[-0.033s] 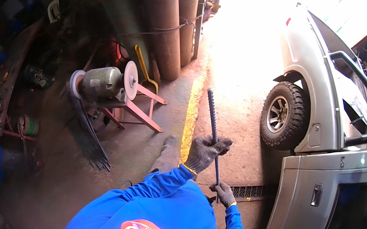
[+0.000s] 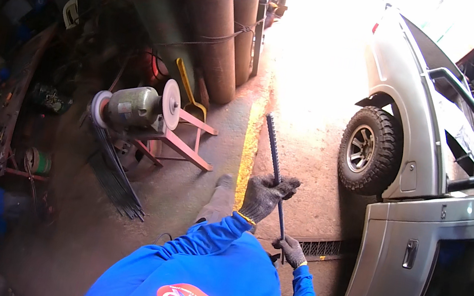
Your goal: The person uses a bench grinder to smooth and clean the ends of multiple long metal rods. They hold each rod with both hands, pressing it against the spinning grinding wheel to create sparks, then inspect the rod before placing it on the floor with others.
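I hold up a long dark metal rod (image 2: 273, 147) with ridges along its upper part. My left hand (image 2: 260, 200), in a grey knit glove with a yellow cuff edge, is closed around its middle. Lower down, my right hand (image 2: 292, 253), gloved alike, has its fingers closed on the rod near its bottom end. The rod stands tilted, its top leaning away and to the left. To the left, a bench grinder (image 2: 135, 108) with a large pale wheel is mounted on a red metal stand (image 2: 187, 151). Several thin dark rods (image 2: 119, 186) lie in a bundle beside it.
Tall gas cylinders (image 2: 213, 26), tied with a cord, stand behind the grinder near a yellow-handled tool (image 2: 184, 81). A silver vehicle (image 2: 388, 252) with an open door fills the right side. A yellow floor line (image 2: 250, 150) and a drain grate (image 2: 323, 247) mark the floor.
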`<state>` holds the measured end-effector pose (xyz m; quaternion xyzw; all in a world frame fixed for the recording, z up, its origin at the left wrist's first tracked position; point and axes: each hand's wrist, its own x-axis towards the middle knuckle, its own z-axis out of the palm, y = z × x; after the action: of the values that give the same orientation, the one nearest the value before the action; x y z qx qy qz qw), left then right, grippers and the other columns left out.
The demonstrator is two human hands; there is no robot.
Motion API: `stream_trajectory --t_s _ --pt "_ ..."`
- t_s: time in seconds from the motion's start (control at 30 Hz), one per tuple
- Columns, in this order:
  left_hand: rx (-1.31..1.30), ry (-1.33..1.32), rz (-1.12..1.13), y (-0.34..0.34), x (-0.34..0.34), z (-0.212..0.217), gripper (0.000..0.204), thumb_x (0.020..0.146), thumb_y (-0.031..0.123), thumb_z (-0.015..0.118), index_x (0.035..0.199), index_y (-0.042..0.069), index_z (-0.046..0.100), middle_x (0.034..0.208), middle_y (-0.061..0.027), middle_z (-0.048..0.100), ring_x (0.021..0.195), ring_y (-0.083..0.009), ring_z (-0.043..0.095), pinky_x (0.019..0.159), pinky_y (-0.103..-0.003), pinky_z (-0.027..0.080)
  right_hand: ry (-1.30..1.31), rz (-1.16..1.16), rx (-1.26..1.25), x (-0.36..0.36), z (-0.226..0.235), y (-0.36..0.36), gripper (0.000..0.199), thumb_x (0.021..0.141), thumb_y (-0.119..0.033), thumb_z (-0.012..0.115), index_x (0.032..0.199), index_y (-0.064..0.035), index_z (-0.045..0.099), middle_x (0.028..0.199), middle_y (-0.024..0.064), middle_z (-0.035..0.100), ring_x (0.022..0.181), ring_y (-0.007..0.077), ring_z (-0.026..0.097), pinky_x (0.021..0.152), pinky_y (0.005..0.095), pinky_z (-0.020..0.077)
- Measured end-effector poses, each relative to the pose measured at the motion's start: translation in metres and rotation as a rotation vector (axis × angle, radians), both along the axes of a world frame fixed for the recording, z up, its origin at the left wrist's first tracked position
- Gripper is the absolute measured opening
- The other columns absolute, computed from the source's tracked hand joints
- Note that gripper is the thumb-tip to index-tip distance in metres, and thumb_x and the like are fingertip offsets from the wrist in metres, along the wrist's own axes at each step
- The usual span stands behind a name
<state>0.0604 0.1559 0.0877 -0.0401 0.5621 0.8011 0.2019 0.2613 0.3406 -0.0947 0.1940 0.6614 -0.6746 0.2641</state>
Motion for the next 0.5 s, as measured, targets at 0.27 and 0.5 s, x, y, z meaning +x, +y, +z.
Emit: stream_trajectory --t_s 0.27,0.5 --pt "-0.014 -0.202 0.133 -0.045 -0.083 -0.02 0.03 0.086 0.028 0.076 0.086 -0.001 0.069 0.07 -0.0066 0.066 0.063 -0.0143 0.063 0.059 -0.029 0.052 -0.092 0.173 0.206 -0.071 0.01 -0.018 0.044 0.092 -0.04 0.06 0.095 0.0023 0.07 0.082 0.0111 0.069 0.078 0.0162 0.064 0.074 0.033 0.0515" --pt "0.382 -0.797 0.42 -0.106 -0.164 -0.129 0.053 0.089 0.057 0.062 0.066 0.016 0.039 0.049 -0.0007 0.035 0.04 -0.0167 0.038 0.053 -0.04 0.048 -0.288 0.436 0.975 -0.119 -0.055 0.023 0.057 0.084 -0.065 0.056 0.095 -0.0131 0.075 0.086 0.0191 0.07 0.085 0.0361 0.07 0.076 0.045 0.0544"
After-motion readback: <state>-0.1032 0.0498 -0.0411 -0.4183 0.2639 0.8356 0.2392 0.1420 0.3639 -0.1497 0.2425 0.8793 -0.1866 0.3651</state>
